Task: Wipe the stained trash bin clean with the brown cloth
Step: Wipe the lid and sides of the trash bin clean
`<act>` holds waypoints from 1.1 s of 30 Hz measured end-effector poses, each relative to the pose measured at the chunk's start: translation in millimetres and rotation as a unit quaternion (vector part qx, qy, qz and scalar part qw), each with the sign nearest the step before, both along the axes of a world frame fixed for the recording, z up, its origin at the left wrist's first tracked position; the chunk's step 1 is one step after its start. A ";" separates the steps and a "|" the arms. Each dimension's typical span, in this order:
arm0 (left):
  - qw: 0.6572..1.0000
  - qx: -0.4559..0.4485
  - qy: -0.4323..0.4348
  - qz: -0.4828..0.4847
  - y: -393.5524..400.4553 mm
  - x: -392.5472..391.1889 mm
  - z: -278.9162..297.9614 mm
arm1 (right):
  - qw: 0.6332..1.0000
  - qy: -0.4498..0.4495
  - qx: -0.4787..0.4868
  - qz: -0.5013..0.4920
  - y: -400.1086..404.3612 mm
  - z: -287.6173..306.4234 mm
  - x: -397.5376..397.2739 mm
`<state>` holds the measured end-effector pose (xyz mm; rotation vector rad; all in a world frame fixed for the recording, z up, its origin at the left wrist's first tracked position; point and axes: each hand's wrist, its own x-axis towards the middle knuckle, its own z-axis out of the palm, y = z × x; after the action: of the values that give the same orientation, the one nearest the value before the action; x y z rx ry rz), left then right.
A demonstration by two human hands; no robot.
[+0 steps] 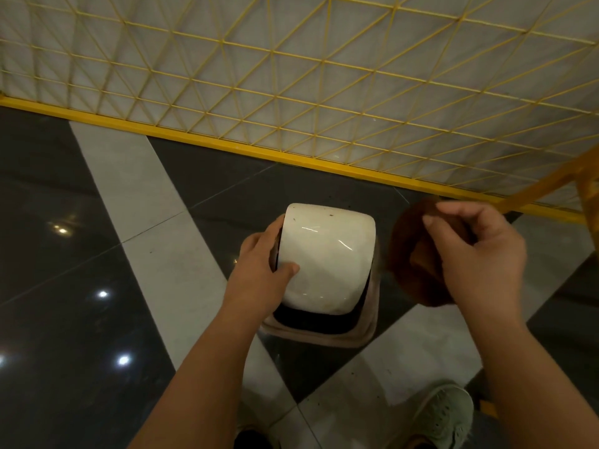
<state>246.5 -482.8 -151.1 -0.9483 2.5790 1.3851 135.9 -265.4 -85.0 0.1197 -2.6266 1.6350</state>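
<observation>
Left hand (262,254) grips upright trash bin (324,260) lid; right hand (476,251) clutches brown cloth (411,254).

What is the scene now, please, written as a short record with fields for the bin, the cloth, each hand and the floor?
bin: trash bin on the floor, white swing lid with small dark specks
cloth: brown cloth, held beside the bin, not touching the lid
left hand: left hand grips the lid's left edge
right hand: right hand holds the cloth
floor: dark and light tiles

Left hand (259,254) grips bin lid (325,257); right hand (479,254) holds brown cloth (418,254).
</observation>
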 end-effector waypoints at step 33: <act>0.998 0.009 0.061 -0.008 3.0 -1.0 -2.2 | 0.880 0.133 0.281 0.358 -102.4 -48.8 10.8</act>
<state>245.5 -479.8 -153.4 -0.8632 2.6503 1.5039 146.7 -367.9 -133.8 1.3613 -2.8827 0.7545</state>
